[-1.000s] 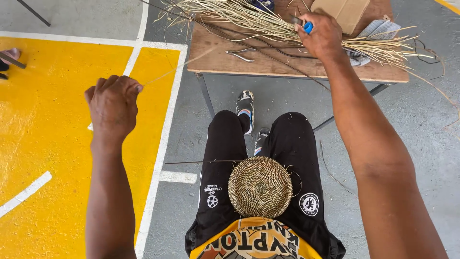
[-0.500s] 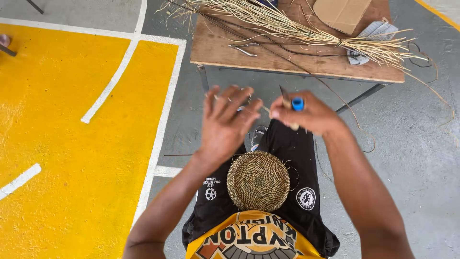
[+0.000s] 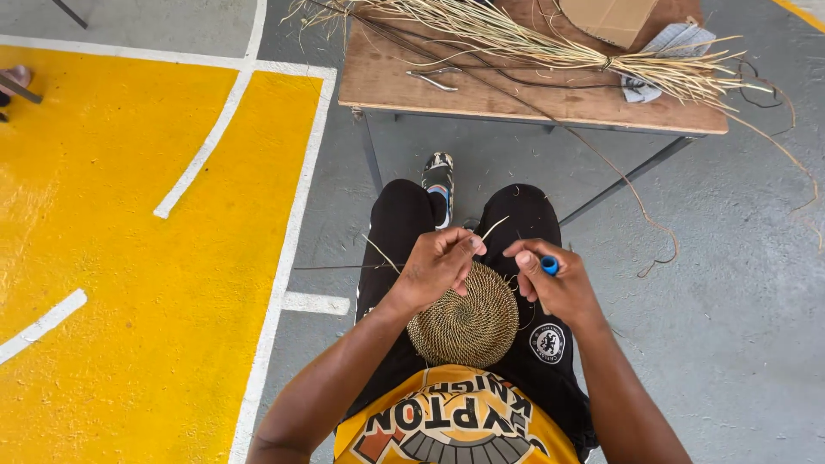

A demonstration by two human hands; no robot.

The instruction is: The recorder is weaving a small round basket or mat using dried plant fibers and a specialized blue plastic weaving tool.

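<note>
Both hands now down at the lap; a second ago the left was raised out at 9 o'clock and the right reached to the bench point(image 3: 516, 90) at 12. Left hand point(image 3: 434, 268) rests on the upper rim of the round woven disc point(image 3: 468, 316), fingers pinching a thin straw strand point(image 3: 493, 228). Right hand point(image 3: 554, 288), at 3 o'clock of the disc, fingers closed round a blue-handled tool point(image 3: 549, 265). Reads as strand fetched, stitching resuming. Straw bundle point(image 3: 550, 43) lies on the bench.
</note>
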